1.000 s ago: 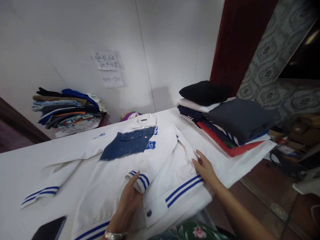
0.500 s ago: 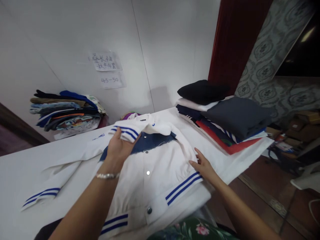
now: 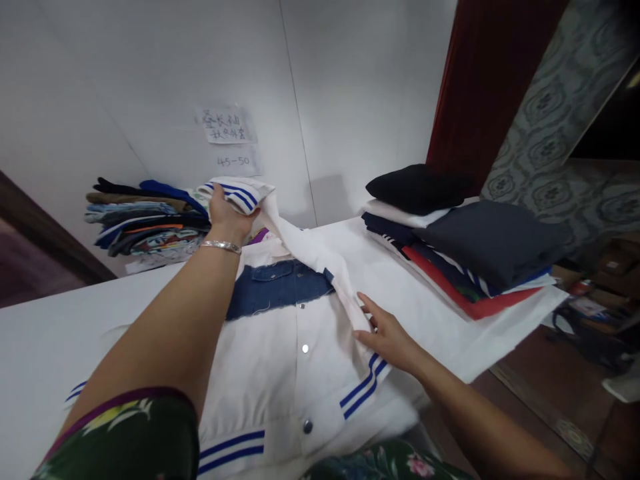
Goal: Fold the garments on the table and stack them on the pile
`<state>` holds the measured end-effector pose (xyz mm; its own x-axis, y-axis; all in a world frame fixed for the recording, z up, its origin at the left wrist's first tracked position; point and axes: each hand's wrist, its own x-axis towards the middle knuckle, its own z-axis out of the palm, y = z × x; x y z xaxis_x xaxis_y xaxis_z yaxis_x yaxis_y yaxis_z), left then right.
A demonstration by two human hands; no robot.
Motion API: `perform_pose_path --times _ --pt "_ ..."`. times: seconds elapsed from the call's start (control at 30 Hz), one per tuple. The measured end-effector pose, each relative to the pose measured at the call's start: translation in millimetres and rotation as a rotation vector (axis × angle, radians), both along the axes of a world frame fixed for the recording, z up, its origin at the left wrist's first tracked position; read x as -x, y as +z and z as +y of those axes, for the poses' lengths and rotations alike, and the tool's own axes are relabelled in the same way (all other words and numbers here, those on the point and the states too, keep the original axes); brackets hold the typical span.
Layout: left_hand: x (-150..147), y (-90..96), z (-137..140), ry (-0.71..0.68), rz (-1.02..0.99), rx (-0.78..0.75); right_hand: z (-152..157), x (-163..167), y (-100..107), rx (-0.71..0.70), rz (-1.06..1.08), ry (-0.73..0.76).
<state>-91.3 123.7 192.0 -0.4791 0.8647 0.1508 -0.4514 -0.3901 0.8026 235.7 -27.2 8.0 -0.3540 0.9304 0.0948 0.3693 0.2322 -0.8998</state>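
Observation:
A white jacket with a dark blue denim band across the chest, snap buttons and blue-striped trim lies front up before me. My left hand is closed on the striped cuff of one sleeve and holds it raised beyond the collar. From there the sleeve stretches back down along the jacket's right side. My right hand pinches the jacket's right side edge just above the striped hem, and the cloth there bends inward. The other sleeve is mostly hidden behind my left forearm; its striped cuff shows at the left.
Folded clothes are stacked at the left against the wall. Another stack, topped with black and dark grey garments, stands at the table's right end. Two paper signs hang on the wall. The white table's edge drops off at the right.
My left hand has carried the cuff up and away from me, drawing the sleeve out past the collar. My right hand has shifted left, pulling the jacket's side inward.

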Motion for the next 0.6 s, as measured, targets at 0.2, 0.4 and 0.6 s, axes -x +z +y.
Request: perform_pose_path --times 0.2,0.4,0.6 --pt "30 12.3 19 -0.026 0.134 -0.021 -8 56 -33 0.152 -0.019 0.316" --pt "31 1.1 17 0.052 0.093 0.02 -16 68 -33 -0.047 -0.121 0.444" --pt "73 -58.7 -10 0.138 0.155 0.229 -11 54 -29 -0.356 -0.21 0.398"
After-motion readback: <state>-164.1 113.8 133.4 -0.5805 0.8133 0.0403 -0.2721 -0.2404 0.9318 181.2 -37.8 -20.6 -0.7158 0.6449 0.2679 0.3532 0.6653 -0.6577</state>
